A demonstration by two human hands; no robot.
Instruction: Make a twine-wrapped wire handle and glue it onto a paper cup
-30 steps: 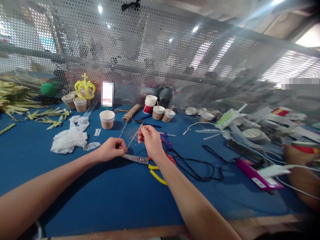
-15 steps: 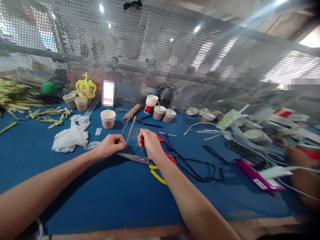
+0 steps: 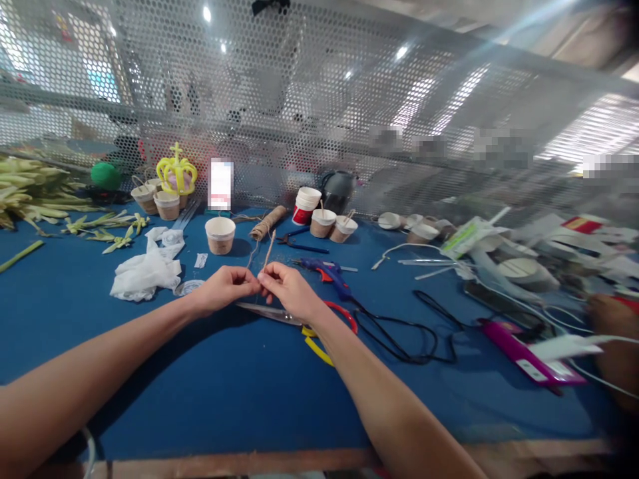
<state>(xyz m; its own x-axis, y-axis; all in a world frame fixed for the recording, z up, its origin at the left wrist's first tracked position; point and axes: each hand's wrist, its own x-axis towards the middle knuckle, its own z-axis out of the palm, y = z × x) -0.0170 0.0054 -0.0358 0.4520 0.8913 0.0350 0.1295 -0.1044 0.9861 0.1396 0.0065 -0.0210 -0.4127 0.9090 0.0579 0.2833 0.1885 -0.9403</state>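
Now the right hand (image 3: 291, 287) has joined the left hand (image 3: 230, 288), which pinches a thin tan twine strand (image 3: 270, 247) between the front and back edges of the blue table (image 3: 224, 406); whether the right, fingertips narrowed, grips too is unclear. Loosened fingers could let it unravel.

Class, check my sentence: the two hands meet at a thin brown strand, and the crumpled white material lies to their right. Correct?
Not quite: the left hand and right hand do meet at the thin brown strand, but in the head view the crumpled white material lies to their left.
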